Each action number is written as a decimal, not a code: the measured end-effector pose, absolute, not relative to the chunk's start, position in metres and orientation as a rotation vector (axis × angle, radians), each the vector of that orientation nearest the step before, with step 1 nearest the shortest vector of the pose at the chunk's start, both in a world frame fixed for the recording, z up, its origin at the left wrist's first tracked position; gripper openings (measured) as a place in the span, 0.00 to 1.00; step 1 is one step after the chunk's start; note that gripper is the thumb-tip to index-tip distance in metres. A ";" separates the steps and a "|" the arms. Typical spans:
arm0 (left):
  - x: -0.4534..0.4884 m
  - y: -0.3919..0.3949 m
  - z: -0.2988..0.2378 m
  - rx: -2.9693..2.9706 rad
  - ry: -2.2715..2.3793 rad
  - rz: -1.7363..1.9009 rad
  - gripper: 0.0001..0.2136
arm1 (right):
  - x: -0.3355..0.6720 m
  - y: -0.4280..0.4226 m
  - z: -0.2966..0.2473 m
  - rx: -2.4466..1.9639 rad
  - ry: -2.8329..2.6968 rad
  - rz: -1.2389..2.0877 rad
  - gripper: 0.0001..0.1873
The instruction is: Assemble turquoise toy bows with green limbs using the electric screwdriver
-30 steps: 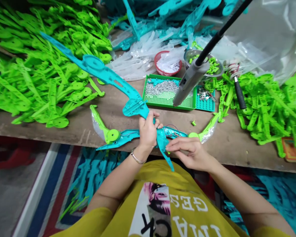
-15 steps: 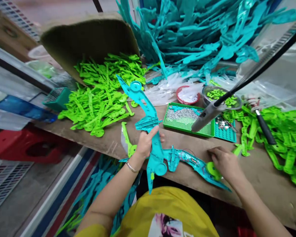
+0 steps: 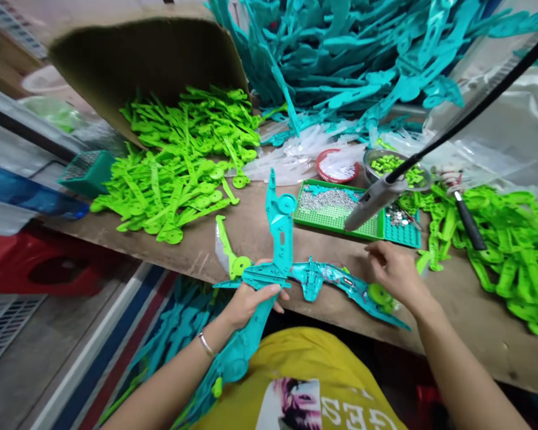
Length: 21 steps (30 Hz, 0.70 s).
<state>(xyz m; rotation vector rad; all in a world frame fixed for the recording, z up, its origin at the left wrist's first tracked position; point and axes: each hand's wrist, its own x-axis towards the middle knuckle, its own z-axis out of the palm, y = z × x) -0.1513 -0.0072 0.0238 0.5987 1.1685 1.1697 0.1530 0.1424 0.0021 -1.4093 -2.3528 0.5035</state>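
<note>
My left hand (image 3: 250, 300) is closed round a long teal plastic toy part (image 3: 278, 239), held upright at the near table edge, one end over the table and the other down by my yellow shirt. My right hand (image 3: 392, 270) rests on a second teal assembly (image 3: 336, 282) lying flat on the table, its fingers bent by a green disc (image 3: 378, 294) on that assembly. A green and clear curved piece (image 3: 230, 255) lies just left of my left hand.
Piles of green plastic parts (image 3: 179, 173) lie at left, with more green parts (image 3: 511, 239) at right, and teal parts (image 3: 363, 65) are heaped behind. A green tray of screws (image 3: 336, 210), a red basket (image 3: 338, 166), a metal bowl (image 3: 397, 167) and a hanging grey power screwdriver (image 3: 372, 200) sit mid-table.
My left hand has pulled the long teal part toward me and swung it more upright. My right hand stays on the flat teal assembly, shifted slightly up and left.
</note>
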 end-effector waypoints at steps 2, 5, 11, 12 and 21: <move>-0.151 -0.012 0.016 0.535 1.202 1.099 0.20 | 0.155 0.140 0.008 -1.398 -2.345 0.646 0.12; -0.148 -0.017 0.006 0.473 1.205 0.982 0.22 | 0.151 0.135 0.013 -1.312 -2.442 0.833 0.12; -0.139 -0.018 -0.001 0.420 1.157 0.878 0.37 | 0.134 0.141 0.007 -1.140 -2.647 0.902 0.16; -0.139 -0.019 -0.001 0.422 1.140 0.849 0.38 | 0.133 0.144 0.005 -1.122 -2.674 0.882 0.16; -0.138 -0.027 -0.013 0.421 0.982 0.735 0.37 | 0.136 0.145 -0.012 -1.273 -2.634 0.488 0.16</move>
